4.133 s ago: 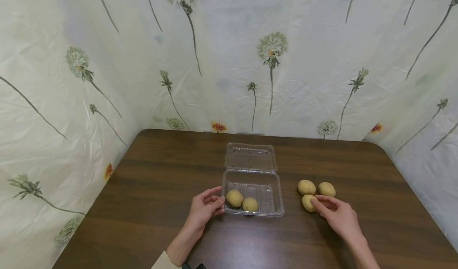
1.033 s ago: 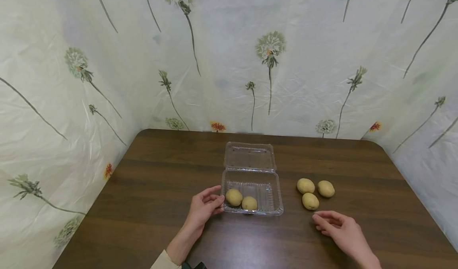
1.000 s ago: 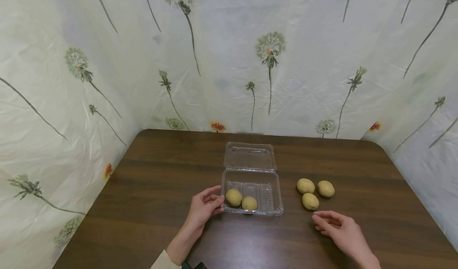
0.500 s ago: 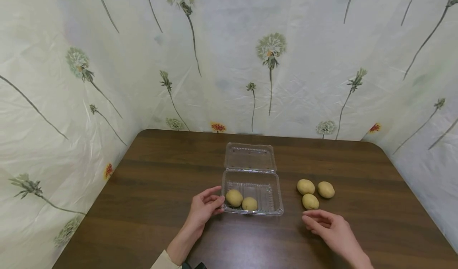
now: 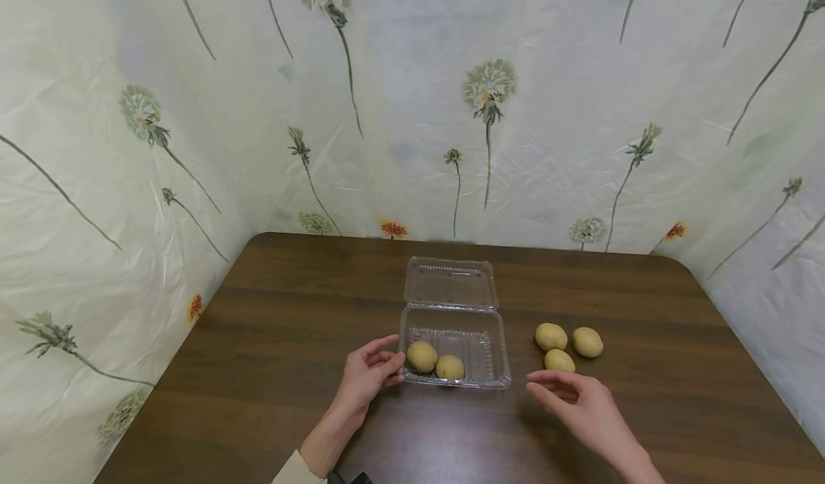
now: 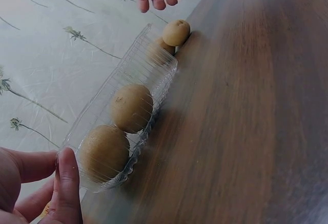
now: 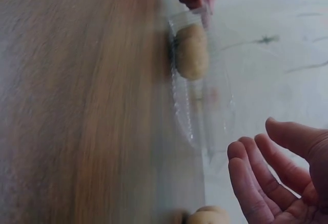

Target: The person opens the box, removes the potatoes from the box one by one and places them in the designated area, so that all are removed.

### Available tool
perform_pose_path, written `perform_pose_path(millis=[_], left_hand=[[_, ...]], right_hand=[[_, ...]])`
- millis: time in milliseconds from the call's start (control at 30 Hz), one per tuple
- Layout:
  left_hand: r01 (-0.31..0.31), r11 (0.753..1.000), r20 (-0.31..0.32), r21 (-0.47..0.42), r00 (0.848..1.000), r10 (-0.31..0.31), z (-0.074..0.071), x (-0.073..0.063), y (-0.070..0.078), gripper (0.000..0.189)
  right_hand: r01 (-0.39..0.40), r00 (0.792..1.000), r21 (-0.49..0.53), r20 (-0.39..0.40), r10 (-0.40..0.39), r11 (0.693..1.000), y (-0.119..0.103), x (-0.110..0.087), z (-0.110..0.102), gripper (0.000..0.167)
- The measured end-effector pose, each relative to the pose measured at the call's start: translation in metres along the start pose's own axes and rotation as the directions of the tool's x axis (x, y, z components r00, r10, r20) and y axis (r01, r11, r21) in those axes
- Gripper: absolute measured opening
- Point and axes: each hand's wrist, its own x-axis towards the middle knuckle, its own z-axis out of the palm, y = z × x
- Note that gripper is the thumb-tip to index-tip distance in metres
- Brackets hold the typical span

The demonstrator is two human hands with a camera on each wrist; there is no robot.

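A clear plastic clamshell container lies on the table with its lid folded back. Two yellow-brown potatoes sit in its left front part. My left hand pinches the container's left rim between thumb and fingers; the left wrist view shows the thumb at that corner. To the right, three loose potatoes form a close group. My right hand hovers just in front of them, fingers loosely bent and holding nothing, and partly covers the nearest potato. In the right wrist view its fingers are apart from the thumb.
The dark wooden table has rounded back corners. Behind and beside it hangs a pale sheet printed with dandelions. A light sleeve covers my left forearm near the bottom edge.
Four seconds ago my right hand touched the nearest loose potato; it let go, drew back toward me, then shifted left toward the container. My left hand and the container stay put.
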Motion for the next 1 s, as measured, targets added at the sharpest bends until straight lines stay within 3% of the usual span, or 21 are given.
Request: perform_pose_path(millis=[267,467,1000], left_hand=[[-0.006,1.0,0.0,-0.005,1.0,0.006,0.001,-0.001,0.001,0.044],[-0.01,1.0,0.006,-0.009,1.0,0.01,0.0,-0.001,0.0,0.045],[0.001,1.0,0.001,-0.003,1.0,-0.001,0.002,-0.004,0.004,0.046]], right_hand=[[0.104,0.993,-0.108,-0.043,-0.109,0.989,-0.005,0.003,0.005,0.02],[0.131,0.989,-0.132,-0.058,-0.139,0.983,-0.009,0.007,0.008,0.022],[0.185,0.982,-0.092,-0.023,-0.188,0.978,-0.02,0.022,0.015,0.023]])
